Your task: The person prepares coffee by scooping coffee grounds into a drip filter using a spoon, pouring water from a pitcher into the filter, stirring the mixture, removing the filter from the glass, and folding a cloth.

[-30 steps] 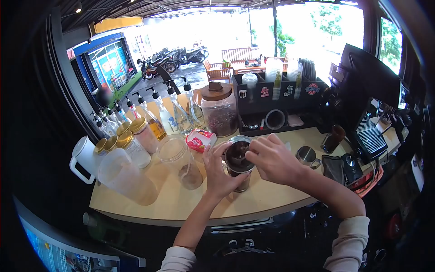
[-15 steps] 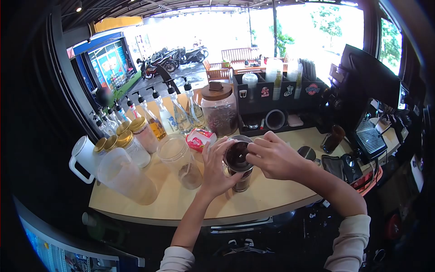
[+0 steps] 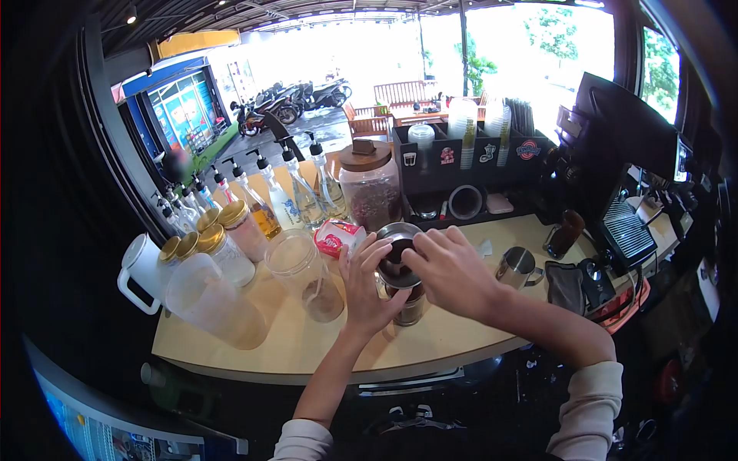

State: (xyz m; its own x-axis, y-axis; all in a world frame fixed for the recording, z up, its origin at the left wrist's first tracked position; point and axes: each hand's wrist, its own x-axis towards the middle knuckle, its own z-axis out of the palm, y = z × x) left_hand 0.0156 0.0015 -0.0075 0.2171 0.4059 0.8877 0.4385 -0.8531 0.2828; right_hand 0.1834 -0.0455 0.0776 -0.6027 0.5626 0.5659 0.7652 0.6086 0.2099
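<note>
My left hand (image 3: 364, 286) curls round a round metal-rimmed vessel (image 3: 390, 231) with dark contents, its fingers at the rim and thumb on the near side. Under that rim, a clear glass (image 3: 411, 311) holding dark liquid stands on the counter. Over the opening, my right hand (image 3: 453, 269) is closed with its fingertips pinched down inside; whatever they grip is hidden. Just left of my left hand are a red and white packet (image 3: 338, 237) and a clear plastic jar (image 3: 290, 253). A metal pitcher (image 3: 516, 266) stands to the right, beyond my right forearm.
Along the left stand a frosted pitcher (image 3: 206, 296), a white jug (image 3: 138, 265), gold-lidded jars (image 3: 223, 250) and several pump bottles (image 3: 304, 188). A wooden-lidded jar (image 3: 370, 184) and black cup organiser (image 3: 469, 150) are behind. At right are a dark-filled glass (image 3: 565, 234) and a coffee machine (image 3: 626, 227).
My right hand has shifted left and a little lower over the vessel's opening, its fingers reaching deeper. More of the metal pitcher shows now. My left hand stays at the rim.
</note>
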